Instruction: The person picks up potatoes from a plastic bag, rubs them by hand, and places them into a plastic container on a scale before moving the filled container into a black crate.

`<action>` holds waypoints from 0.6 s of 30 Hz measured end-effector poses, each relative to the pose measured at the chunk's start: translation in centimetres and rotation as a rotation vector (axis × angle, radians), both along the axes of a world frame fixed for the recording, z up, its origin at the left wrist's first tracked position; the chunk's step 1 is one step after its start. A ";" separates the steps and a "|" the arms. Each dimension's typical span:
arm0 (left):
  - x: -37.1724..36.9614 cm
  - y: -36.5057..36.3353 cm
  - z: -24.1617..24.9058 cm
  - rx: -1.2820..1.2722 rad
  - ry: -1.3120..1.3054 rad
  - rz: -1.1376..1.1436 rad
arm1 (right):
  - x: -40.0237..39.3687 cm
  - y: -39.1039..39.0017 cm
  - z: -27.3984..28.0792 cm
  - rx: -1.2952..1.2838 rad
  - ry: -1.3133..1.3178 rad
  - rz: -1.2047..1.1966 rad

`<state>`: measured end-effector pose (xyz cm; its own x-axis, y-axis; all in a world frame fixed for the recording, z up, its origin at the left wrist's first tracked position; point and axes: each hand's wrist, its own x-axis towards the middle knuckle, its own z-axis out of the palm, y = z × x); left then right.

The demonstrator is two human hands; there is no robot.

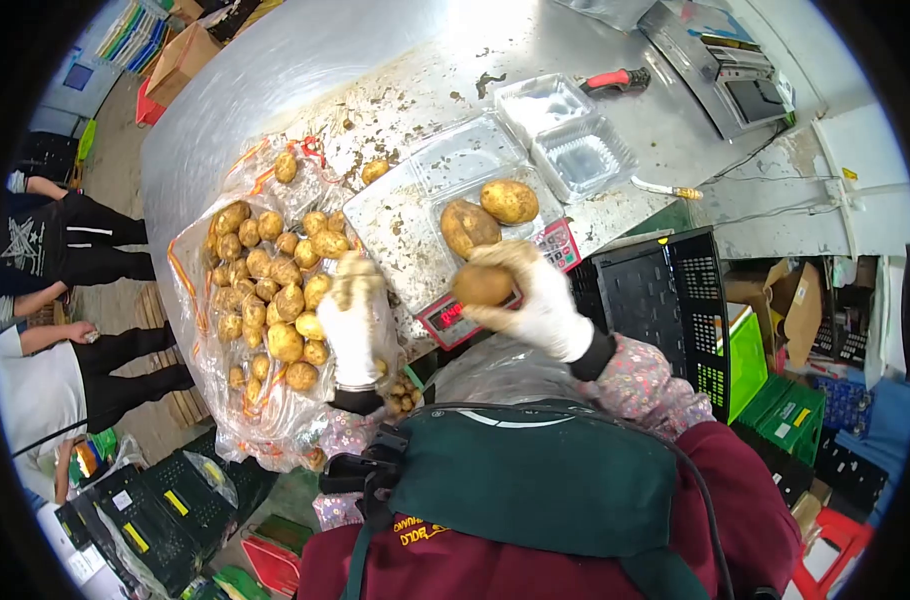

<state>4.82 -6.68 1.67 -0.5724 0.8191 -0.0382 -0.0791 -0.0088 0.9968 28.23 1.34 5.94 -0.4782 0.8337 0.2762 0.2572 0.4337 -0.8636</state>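
Note:
My right hand [535,305], in a white glove, holds a brown potato [483,285] over the front edge of a scale [445,318] with a red display. Behind it, two larger potatoes [470,228] lie in an open clear plastic box [465,160] on the scale. My left hand [352,310], gloved and soiled, is at the right side of a heap of potatoes [285,343] on an opened plastic bag [200,340]. Its fingers curl down, and what they may hold is hidden. One small potato [374,171] sits apart, near the scale's back left corner.
Two empty clear boxes [583,155] stand right of the scale, near a red-handled tool [615,80]. A grey device [720,75] is at the back right. Soil litters the metal table [205,110]. Black crates [665,310] are at the right; two people [50,375] stand left.

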 end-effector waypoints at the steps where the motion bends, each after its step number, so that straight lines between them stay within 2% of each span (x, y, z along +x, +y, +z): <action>1: -1.9 -0.3 -1.4 -0.044 0.321 0.086 | 1.2 0.7 -0.2 0.012 -0.057 -0.078; 2: -3.9 -0.5 -2.9 -0.085 0.643 0.172 | 2.3 1.7 -0.5 0.025 -0.114 -0.156; 3: -5.0 -0.4 -4.8 -0.079 0.644 0.168 | 3.2 2.7 -1.3 0.065 -0.270 -0.170; 4: -5.8 -0.4 -6.8 -0.076 0.454 0.149 | 3.9 3.5 -2.3 0.100 -0.427 -0.186; 5: -5.7 0.2 -6.7 -0.073 0.265 0.129 | 4.2 4.1 -2.8 0.136 -0.555 -0.123; 6: -5.4 1.0 -6.7 -0.065 0.266 0.121 | 4.3 4.2 -3.3 0.139 -0.554 -0.133; 8: -3.9 3.3 -6.4 -0.120 -0.184 -0.112 | 4.3 4.2 -4.0 0.307 -0.343 -0.191; 9: -2.5 5.1 -5.9 -0.185 -0.142 -0.107 | 4.4 4.1 -4.3 0.291 -0.299 -0.252; 10: -2.0 7.0 -6.4 -0.194 -0.208 -0.180 | 4.5 4.0 -4.8 0.293 -0.302 -0.259; 12: 0.5 10.6 -5.3 -0.123 -0.409 -0.190 | 4.6 3.9 -5.4 0.240 -0.427 -0.225; 13: 0.8 11.8 -5.1 -0.123 -0.409 -0.199 | 4.5 4.1 -5.5 0.306 -0.397 -0.274; 15: 1.8 13.8 -3.5 0.151 -0.724 -0.268 | 5.4 4.5 -6.0 0.245 -0.366 -0.283; 16: 2.3 13.4 -2.6 0.229 -0.672 -0.272 | 5.8 4.7 -6.3 0.180 -0.332 -0.287; 17: 2.3 12.5 -2.2 0.107 -0.482 -0.356 | 5.9 4.6 -5.6 0.119 -0.129 -0.381; 18: 2.4 11.2 -1.7 -0.011 -0.289 -0.436 | 6.6 4.8 -6.0 0.118 -0.131 -0.400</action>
<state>7.21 4.53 -0.05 -0.1427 0.9777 -0.1539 -0.3454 0.0965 0.9335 34.81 6.14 -0.01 -0.1616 0.9267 0.3393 0.5292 0.3716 -0.7628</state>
